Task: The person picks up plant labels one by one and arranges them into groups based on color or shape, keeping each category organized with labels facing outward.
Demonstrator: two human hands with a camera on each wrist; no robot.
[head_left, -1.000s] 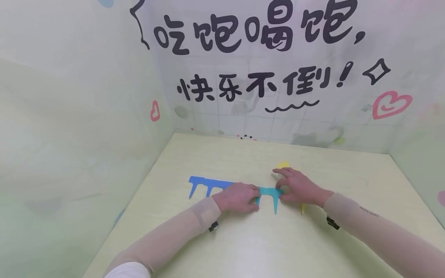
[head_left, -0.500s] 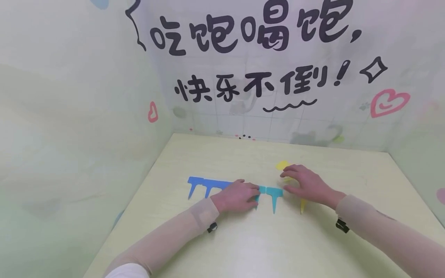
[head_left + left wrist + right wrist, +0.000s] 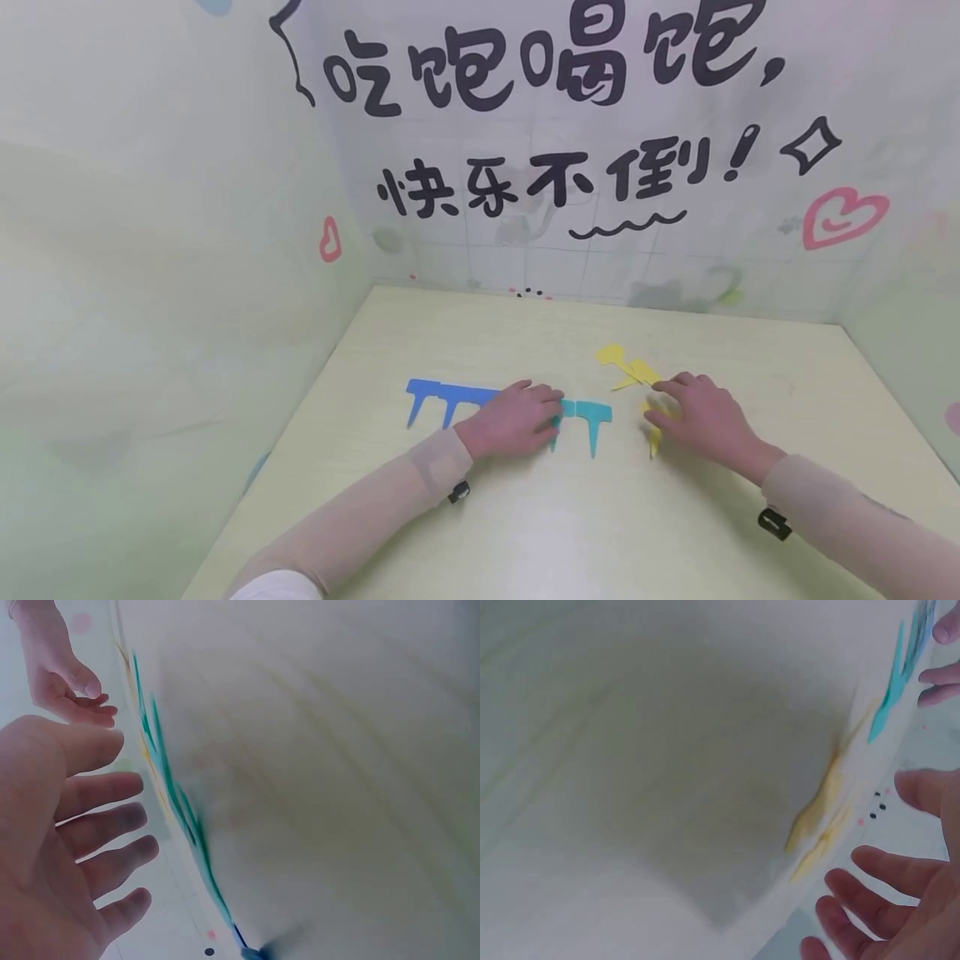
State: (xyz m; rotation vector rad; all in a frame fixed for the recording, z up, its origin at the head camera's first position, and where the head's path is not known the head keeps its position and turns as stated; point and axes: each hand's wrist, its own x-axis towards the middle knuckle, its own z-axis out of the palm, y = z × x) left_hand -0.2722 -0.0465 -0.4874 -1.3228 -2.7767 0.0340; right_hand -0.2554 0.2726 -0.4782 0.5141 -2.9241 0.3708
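Observation:
T-shaped plant labels lie side by side on the table: blue ones [image 3: 459, 392] at the left, teal ones [image 3: 594, 413] at the right end. My left hand [image 3: 517, 419] lies over the row where blue meets teal, hiding part of it; its fingers look relaxed and hold nothing in the left wrist view. Loose yellow plant labels [image 3: 613, 357] are scattered behind and right of the teal end. My right hand [image 3: 708, 419] is over the yellow group with fingers spread, overlapping the nearest yellow label [image 3: 655, 440]. In the right wrist view nothing sits between its fingers.
The pale wooden table [image 3: 525, 517] meets a printed back wall [image 3: 525, 258] with black lettering. Side walls of the same light sheeting stand at left and right. Dark wrist cameras [image 3: 774, 523] hang under both sleeves.
My right hand has let go of the end teal label and moved right to the yellow ones, uncovering the yellow labels at the back. The left hand has stayed in place.

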